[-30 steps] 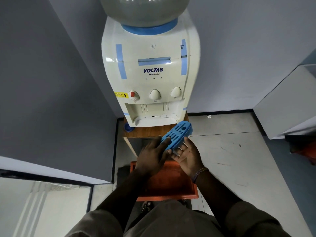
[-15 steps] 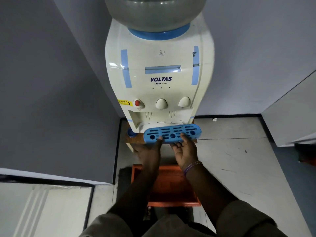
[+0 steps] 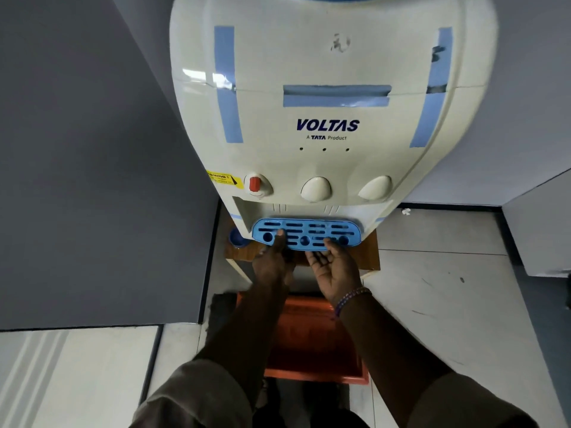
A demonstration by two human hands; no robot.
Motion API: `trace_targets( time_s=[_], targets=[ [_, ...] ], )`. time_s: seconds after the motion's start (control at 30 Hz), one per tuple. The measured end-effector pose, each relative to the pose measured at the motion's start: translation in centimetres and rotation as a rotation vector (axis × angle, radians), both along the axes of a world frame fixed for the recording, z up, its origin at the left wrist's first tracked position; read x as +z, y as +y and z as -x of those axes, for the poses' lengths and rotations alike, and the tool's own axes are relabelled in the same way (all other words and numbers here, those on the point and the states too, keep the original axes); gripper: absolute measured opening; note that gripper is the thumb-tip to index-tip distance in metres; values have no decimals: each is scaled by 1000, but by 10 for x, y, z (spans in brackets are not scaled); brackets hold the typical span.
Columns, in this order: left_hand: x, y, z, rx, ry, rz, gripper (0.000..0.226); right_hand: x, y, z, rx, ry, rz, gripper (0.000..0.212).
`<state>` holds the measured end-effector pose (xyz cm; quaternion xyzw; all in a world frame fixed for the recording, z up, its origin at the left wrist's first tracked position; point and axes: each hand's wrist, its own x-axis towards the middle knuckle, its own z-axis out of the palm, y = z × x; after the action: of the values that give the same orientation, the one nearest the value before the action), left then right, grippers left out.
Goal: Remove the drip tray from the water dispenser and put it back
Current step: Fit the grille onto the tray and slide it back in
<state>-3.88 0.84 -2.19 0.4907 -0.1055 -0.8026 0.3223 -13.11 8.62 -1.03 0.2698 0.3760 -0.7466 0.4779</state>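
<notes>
The blue slotted drip tray (image 3: 309, 231) lies level at the mouth of the recess under the taps of the white water dispenser (image 3: 327, 125). My left hand (image 3: 273, 262) holds its front left part, with the thumb on top of the grille. My right hand (image 3: 335, 268) is palm up under the front right edge, fingertips touching the tray. The back edge of the tray sits inside the recess; its underside is hidden.
The dispenser stands on a wooden stand (image 3: 367, 251) in a corner between grey walls. An orange tray (image 3: 312, 344) lies on the tiled floor below my arms. A small blue cap (image 3: 236, 237) sits left of the dispenser's base. A white cabinet (image 3: 543, 230) is at the right.
The tray went from tilted and held away from the dispenser to level and pushed into the recess. Both hands moved forward with it, and my view came closer to the dispenser.
</notes>
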Motion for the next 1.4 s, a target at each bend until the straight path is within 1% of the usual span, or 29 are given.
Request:
trace_targets(
  time_s=[0.1,0.17,0.37,0.5,0.63,0.73,0.93,1.1,1.17,1.2,1.37,1.4],
  targets=[
    [-7,-3,5,23,-20,-68,51,-7,-2,4,29,31,-21,46],
    [-10,-4,7,33,-43,-90,46,-10,-2,4,37,40,-21,48],
    [-14,-8,10,42,-82,-109,43,-15,-4,3,53,75,-14,49],
    [-9,-7,17,89,-109,-119,40,-10,-7,2,42,74,-26,48],
    [-8,-4,20,76,-111,-113,43,-6,-10,3,56,63,-41,46],
    [-8,-4,23,95,-146,-105,46,-5,-12,7,71,64,-40,44],
    [-11,-6,25,105,-199,-115,36,-6,-14,8,90,84,-138,49],
    [-16,-10,23,98,-253,-133,40,-6,-19,9,70,91,-229,38],
    [-18,-9,21,96,-249,-115,37,-6,-19,9,70,97,-234,32],
    [-18,-9,21,95,-249,-101,36,-6,-20,9,69,99,-241,32],
    [-6,-13,25,60,-220,-104,29,1,-27,10,57,79,-319,43],
    [-4,-15,25,41,-232,-117,30,3,-28,10,59,75,-323,45]
  ],
)
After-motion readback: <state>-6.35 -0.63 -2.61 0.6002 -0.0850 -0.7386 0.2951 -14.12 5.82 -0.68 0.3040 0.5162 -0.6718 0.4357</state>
